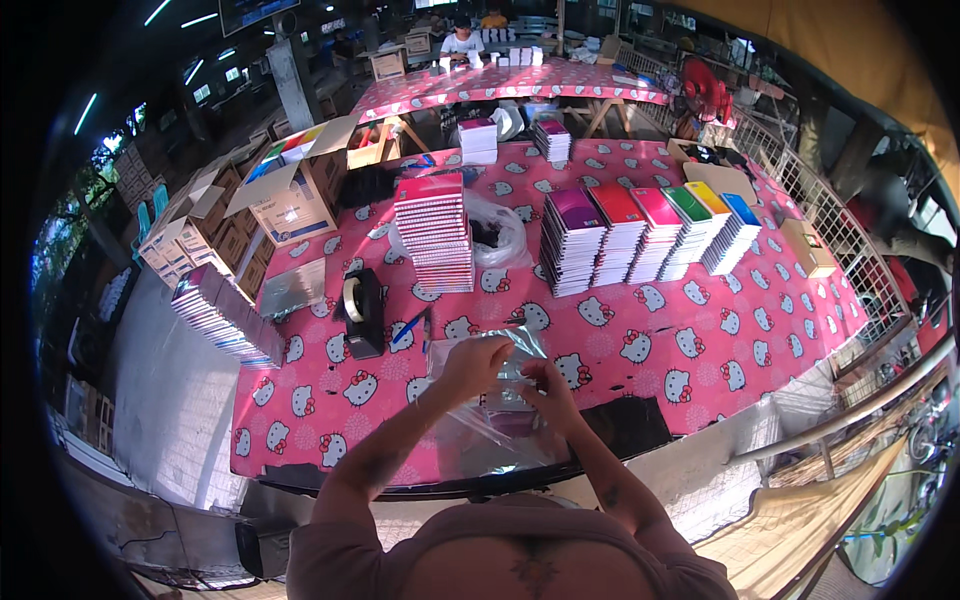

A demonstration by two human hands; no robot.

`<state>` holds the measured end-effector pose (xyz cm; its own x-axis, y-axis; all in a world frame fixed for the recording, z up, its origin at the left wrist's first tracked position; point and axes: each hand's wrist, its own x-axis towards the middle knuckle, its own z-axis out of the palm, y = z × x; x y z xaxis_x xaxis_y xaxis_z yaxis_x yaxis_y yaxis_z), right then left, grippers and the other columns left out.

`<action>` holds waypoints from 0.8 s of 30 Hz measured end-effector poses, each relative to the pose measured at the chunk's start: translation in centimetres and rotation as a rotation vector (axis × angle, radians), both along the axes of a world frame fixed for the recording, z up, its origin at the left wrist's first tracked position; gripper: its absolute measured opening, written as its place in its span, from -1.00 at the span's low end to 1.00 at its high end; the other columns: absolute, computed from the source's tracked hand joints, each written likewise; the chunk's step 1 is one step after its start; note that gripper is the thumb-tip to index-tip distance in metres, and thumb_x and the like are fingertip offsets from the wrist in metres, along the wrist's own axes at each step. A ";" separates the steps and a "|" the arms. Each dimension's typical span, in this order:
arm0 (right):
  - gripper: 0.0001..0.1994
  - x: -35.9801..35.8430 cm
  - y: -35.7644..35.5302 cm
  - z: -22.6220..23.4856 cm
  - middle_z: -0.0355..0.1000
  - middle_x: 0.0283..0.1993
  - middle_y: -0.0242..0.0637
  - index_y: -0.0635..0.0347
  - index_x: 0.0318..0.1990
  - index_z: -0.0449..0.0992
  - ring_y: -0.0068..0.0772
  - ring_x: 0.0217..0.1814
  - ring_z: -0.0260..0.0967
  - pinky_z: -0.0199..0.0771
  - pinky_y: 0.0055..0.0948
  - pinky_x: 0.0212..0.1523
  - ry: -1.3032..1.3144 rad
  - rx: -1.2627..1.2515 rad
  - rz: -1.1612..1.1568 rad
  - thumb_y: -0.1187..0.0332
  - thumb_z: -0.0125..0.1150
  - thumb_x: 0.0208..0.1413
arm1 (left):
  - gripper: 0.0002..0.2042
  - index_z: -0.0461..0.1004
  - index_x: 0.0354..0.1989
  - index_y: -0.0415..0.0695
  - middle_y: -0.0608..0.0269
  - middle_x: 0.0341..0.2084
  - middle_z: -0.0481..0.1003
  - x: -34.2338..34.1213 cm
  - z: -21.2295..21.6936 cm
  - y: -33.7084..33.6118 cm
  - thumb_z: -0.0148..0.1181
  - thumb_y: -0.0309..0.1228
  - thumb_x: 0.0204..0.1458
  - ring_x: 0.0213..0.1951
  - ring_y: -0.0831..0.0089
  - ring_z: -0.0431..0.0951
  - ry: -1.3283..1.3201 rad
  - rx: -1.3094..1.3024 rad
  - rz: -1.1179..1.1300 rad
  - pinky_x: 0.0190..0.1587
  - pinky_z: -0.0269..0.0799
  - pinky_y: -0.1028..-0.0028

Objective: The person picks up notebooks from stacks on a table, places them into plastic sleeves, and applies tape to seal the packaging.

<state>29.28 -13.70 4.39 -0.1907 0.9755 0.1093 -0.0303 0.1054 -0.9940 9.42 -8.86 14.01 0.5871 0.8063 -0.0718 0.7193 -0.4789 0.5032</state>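
Clear plastic sheeting (520, 345), probably a bag, lies crinkled and shiny on the table in front of me. My left hand (478, 365) is closed at its upper left part, fingers bent together over the film. Just to the right, my right hand (546, 392) pinches the film, thumb against fingers. More loose clear film (490, 445) spreads under my wrists to the table's near edge. Left of my hands stand a black tape dispenser (366, 325) with a roll and a blue pen (408, 328).
A tall stack of red notebooks (434, 235) rises beyond the film. Several coloured notebook stacks (572, 245) stand at the right. A leaning notebook row (225, 318) and clear sheets (294, 288) lie left, near an open carton (290, 205). A person (462, 42) sits at the far table.
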 end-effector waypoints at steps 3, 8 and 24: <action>-0.62 -1.4 -0.5 0.0 0.40 -0.02 -0.41 0.14 0.14 0.35 -0.55 -0.02 0.37 0.42 -0.49 -0.07 0.162 -0.061 0.003 0.47 0.26 0.19 | -0.31 0.32 0.21 -0.24 -0.09 0.03 0.44 0.0 -1.0 -6.7 0.32 -0.01 0.03 0.11 0.01 0.43 0.153 0.474 0.000 0.09 0.38 0.12; -0.72 1.3 -2.6 -4.9 0.43 -0.11 -0.30 0.18 0.01 0.41 -0.37 -0.05 0.40 0.44 -0.30 -0.09 -0.120 -0.065 -0.253 0.42 0.24 0.15 | -0.09 0.14 0.30 -0.29 -0.20 0.19 0.25 -0.2 0.3 -7.8 0.46 -0.02 -0.12 0.29 -0.12 0.23 0.063 0.430 0.030 0.31 0.21 0.07; -0.53 1.3 -7.1 -5.9 0.31 0.02 -0.15 0.07 -0.13 0.49 0.04 0.12 0.26 0.28 0.03 0.09 -0.909 0.477 0.004 0.08 0.48 -0.17 | -0.36 0.38 0.04 -0.20 0.11 -0.17 0.48 -9.8 1.5 -10.5 0.58 -0.26 -0.22 -0.14 0.24 0.59 -0.627 0.454 0.406 -0.11 0.55 0.29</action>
